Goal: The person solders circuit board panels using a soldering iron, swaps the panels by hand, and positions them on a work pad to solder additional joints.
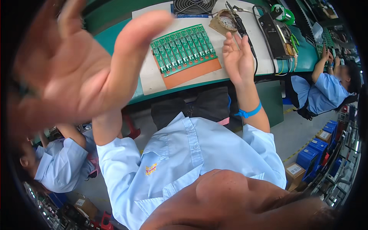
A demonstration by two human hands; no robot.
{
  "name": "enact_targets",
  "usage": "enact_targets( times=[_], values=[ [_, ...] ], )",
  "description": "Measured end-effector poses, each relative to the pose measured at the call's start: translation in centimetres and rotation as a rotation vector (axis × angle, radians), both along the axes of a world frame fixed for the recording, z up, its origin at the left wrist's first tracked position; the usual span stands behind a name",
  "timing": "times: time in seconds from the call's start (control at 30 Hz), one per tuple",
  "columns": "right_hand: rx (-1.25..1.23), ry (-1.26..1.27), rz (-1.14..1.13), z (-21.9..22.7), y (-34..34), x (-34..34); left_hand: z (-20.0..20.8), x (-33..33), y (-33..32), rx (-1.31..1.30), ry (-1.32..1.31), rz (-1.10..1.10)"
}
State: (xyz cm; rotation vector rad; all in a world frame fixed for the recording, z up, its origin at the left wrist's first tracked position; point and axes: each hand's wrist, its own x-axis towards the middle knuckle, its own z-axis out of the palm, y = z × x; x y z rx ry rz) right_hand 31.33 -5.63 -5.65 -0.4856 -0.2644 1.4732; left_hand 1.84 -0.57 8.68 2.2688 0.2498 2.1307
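Note:
My left hand [82, 73] is raised close to the camera, large and slightly blurred, with its fingers and thumb apart and nothing in it. Beyond it, a panel of green circuit boards [184, 50] lies on a brown-orange board [191, 76] on the bench. My right hand [238, 57] is held palm up at the right of the panel, its fingers loosely bent and holding nothing. A blue band [249, 111] circles that wrist. Just past the right fingertips are a black soldering iron [239, 25] and a round dish of silvery bits [227, 22].
A black soldering station [270, 34] with cables stands at the right, near a green solder wire spool [284, 14] and green-handled pliers [294, 41]. A fan [193, 7] sits at the back. Co-workers in light blue shirts sit at left [63, 165] and right [326, 92].

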Motion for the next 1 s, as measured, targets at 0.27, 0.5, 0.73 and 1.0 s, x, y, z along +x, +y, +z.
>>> enact_targets(
  times=[0.27, 0.5, 0.73, 1.0],
  values=[
    [0.037, -0.305, -0.269, 1.5, 1.0, -0.5, -9.3, 3.0, 3.0, -0.589, 0.452, 0.173],
    [0.057, -1.235, -0.395, 2.7, -3.4, 1.8, -10.8, 3.2, 1.9, -0.560, 0.763, 0.405],
    [0.327, -1.165, -0.416, 0.7, -4.5, 2.3, -11.3, 5.1, 1.0, -0.568, 0.840, 0.441],
    [0.236, -1.445, -0.421, 2.3, -6.3, 1.9, -9.8, 6.6, 0.9, -0.558, 0.873, 0.360]
  ],
)
